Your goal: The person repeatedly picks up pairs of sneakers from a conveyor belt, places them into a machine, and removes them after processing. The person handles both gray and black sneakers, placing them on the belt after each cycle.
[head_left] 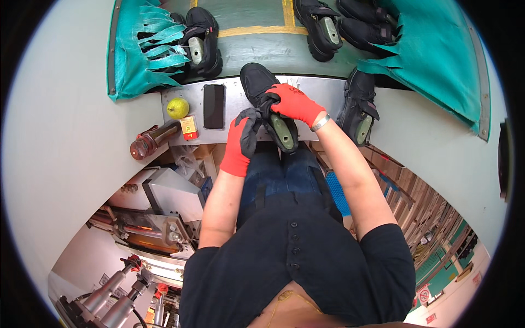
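Held workpiece: a black shoe (256,81) with a green shoe last (282,133) in its opening; it lies between the two hands, toe pointing away from the wearer, heel end overhanging the near edge of the tabletop (326,89).
Right hand: red glove (295,103); the hand is clamped on the shoe's upper beside the opening, fingers curled.
Left hand: red glove with black palm (243,135); fingers bent against the near-left side of the collar. Whether they pinch the material cannot be told, black lying against black.
Work state: judged as mid-adjustment around the opening. The upper is shaped and the last is seated; the collar area appears unsettled, with both hands occupied there.
Second shoe: a black shoe with last (359,101), right of the right hand, unattended.
Tabletop, left of the left hand: dark-screened smartphone (214,106), yellow-green fruit (178,108), small yellow-and-red box (189,128), brown bottle (150,143) on its side.
Beyond the hands: green work surface (257,52) with yellow tape lines (254,30); further black shoes (203,41) stand to both sides, near slit teal curtains (134,52).
Room, behind the left hand: grey machine housing (175,194).
Room, behind the right hand: slatted racks (415,199), blue mesh item (337,192).
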The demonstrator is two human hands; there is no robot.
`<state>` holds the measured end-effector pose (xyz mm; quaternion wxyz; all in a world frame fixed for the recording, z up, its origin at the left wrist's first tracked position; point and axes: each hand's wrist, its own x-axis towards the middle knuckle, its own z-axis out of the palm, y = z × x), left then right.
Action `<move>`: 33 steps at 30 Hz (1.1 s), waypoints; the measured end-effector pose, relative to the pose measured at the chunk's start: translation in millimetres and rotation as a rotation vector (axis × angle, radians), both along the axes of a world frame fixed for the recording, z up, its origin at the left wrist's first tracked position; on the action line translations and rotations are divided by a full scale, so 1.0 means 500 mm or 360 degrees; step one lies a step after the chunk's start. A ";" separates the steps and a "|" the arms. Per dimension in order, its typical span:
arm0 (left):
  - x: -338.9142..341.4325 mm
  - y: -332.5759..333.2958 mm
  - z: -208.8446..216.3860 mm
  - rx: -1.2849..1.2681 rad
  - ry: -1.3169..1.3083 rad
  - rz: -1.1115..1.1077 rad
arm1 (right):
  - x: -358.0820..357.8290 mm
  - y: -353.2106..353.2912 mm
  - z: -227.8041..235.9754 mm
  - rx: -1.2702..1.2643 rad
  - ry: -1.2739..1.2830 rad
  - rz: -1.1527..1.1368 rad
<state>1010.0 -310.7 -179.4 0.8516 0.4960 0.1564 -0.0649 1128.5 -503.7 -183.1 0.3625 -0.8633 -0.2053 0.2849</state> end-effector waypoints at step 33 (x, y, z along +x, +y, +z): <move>-0.562 -0.157 0.119 0.0143 0.0179 0.1025 | -0.164 -0.097 -0.076 0.0876 0.0198 -0.0336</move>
